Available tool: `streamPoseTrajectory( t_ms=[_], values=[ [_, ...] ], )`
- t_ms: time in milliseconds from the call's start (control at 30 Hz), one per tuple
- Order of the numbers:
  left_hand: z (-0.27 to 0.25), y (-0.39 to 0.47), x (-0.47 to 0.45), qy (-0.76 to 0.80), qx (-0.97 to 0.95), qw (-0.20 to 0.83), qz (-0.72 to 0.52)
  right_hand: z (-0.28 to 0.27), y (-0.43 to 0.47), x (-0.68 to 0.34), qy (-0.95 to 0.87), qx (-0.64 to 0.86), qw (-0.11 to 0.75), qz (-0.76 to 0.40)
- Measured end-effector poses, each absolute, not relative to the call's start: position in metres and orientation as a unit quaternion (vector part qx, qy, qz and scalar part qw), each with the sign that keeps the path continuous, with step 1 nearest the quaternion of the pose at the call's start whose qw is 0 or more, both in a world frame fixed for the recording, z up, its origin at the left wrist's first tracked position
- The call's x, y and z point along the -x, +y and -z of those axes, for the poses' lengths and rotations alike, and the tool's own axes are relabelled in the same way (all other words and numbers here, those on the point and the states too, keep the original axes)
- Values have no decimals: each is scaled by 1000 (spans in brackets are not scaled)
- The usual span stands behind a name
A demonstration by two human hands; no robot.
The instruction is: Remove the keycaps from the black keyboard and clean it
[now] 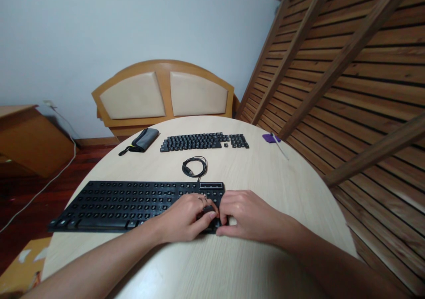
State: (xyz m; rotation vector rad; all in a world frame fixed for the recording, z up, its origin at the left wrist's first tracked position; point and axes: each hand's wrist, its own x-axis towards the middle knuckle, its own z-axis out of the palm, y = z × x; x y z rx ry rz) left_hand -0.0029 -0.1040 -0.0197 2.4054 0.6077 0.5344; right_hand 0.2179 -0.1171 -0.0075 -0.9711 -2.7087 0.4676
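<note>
**Your left hand (187, 217) and right hand (247, 215) at the right-hand end of the keyboard (116, 201)**

Keyboard: flat on the near part of the round, pale bench (265, 175), reaching from your left to just in front of you, its left end at the bench's edge. Key rows are largely bare, with the mounts exposed. A status panel (211, 185) sits at its upper right corner.

Left: your hand lies over the number-pad end, ring (201, 197) on one finger. Fingers are curled, thumb drawn toward the forefinger; a dark shape shows between them, but you cannot tell from this view whether it is gripped.

Right: your hand meets the keyboard's right edge beside the left hand. Fingers are bent, thumb near the lower corner; whether they pinch anything, you cannot tell.

Beyond the keyboard: the cable (189, 171) lies coiled just behind it. Farther back, keycaps (192, 141) are laid out in keyboard order, one single cap (226, 145) sitting apart between the main block and the number block. A grey pouch (146, 139) rests to their left. Well to their right, a pale stick (281, 148) lies with one end at a purple cloth (268, 138).

Background: a padded headboard (164, 91) behind the bench; a slatted wooden panel (332, 77) to your right.
</note>
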Motion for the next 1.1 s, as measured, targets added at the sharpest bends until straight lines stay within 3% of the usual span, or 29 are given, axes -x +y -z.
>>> streamPoseTrajectory(
  t_ms=[300,533,967,1100],
  values=[
    [21,-103,3,338,-802,445,-211,6,-120,-217,-922,339,113,-152],
    [25,-101,4,332,-753,523,-223,5,-124,-214,-932,316,107,-141],
    [27,-100,6,323,-725,562,-233,6,-129,-209,-921,354,94,-136],
    [26,-100,3,313,-701,583,-265,7,-128,-211,-909,367,131,-149]
  ],
)
